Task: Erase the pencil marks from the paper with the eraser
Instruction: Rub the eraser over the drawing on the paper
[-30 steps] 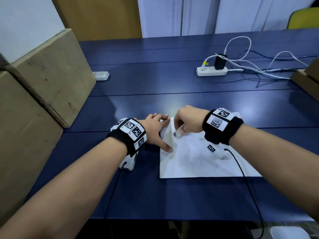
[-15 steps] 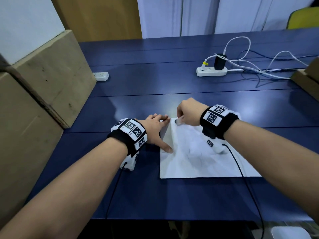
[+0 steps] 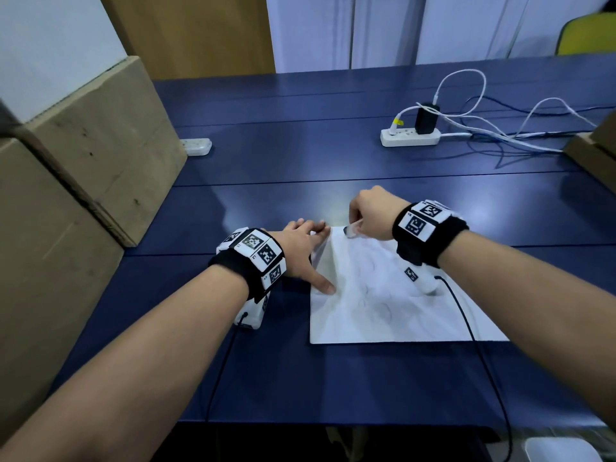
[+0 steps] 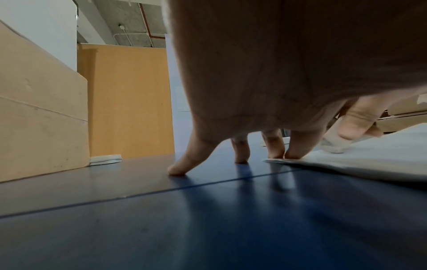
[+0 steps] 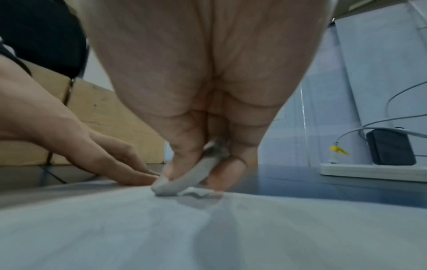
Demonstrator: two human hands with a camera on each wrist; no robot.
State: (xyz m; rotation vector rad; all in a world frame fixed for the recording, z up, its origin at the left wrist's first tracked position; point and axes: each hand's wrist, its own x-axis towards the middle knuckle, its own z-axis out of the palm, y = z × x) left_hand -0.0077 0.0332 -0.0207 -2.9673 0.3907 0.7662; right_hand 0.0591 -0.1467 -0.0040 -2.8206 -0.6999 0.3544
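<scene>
A white sheet of paper (image 3: 383, 305) with faint pencil scribbles lies on the blue table (image 3: 300, 161). My right hand (image 3: 368, 213) pinches a grey-white eraser (image 3: 351, 229) between thumb and fingers and presses its tip on the paper's far edge; the right wrist view shows the eraser (image 5: 184, 180) touching the paper (image 5: 208, 228). My left hand (image 3: 306, 248) lies spread, fingers straight, holding down the sheet's left edge; in the left wrist view its fingertips (image 4: 293, 155) press the paper's corner (image 4: 346, 160).
Cardboard boxes (image 3: 83, 161) stand along the left side. A white power strip (image 3: 410, 136) with a black charger and trailing cables lies at the far right, a smaller white strip (image 3: 196, 146) at the far left. Another box edge (image 3: 593, 151) sits far right.
My right hand moved the eraser away from me, from the sheet's upper left area to its far edge. The lifted left side of the paper has flattened. My left hand stayed put.
</scene>
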